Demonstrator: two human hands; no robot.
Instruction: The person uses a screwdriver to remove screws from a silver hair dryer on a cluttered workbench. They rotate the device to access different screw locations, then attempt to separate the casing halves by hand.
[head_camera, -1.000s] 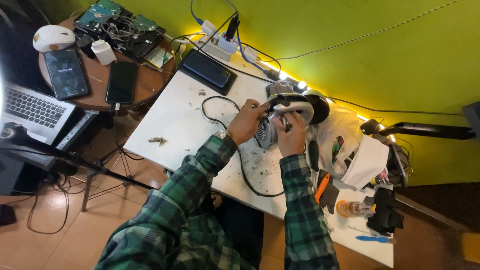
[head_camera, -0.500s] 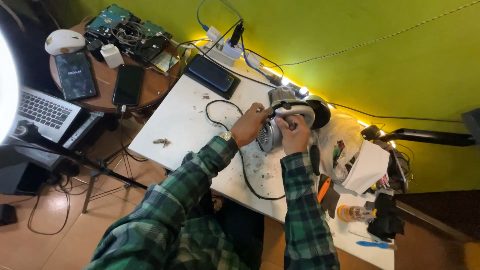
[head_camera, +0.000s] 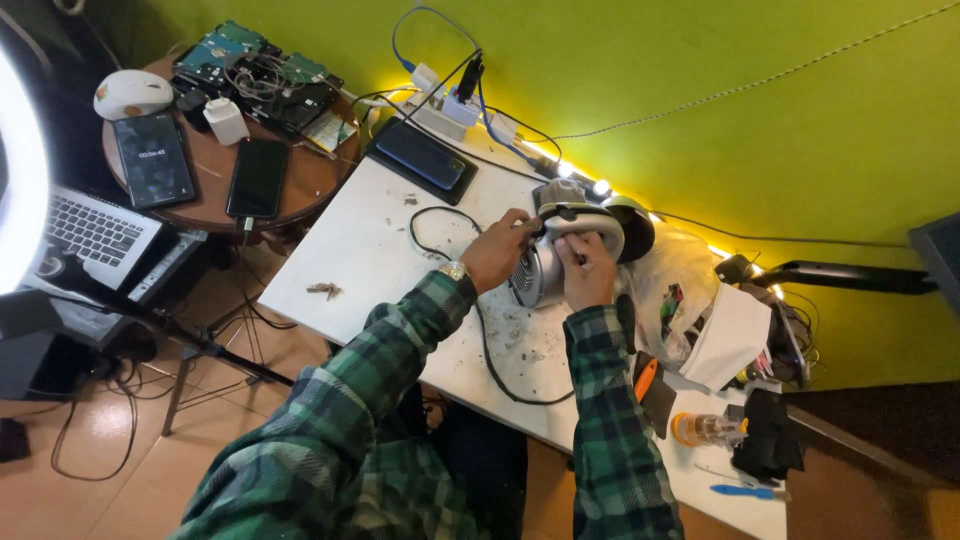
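Observation:
A grey handheld vacuum-like appliance (head_camera: 545, 262) with a looped handle and vented side lies on the white table (head_camera: 365, 250). My left hand (head_camera: 497, 249) grips its left side near the handle; a gold watch sits on that wrist. My right hand (head_camera: 587, 271) presses on its top right, fingers on the handle. Its black cord (head_camera: 487, 345) loops over the table toward me. Bits of dust and debris lie under the appliance. Both sleeves are green plaid.
A black tablet (head_camera: 417, 155) and a power strip (head_camera: 445, 100) lie at the table's far end. A round wooden table (head_camera: 300, 180) at left holds phones, circuit boards and a mouse. A laptop (head_camera: 95, 230) and ring light sit far left. Plastic bag, paper, bottle and tools crowd the right.
The view has shifted slightly. Both hands stay on the appliance, and my right hand has slid lower over its handle.

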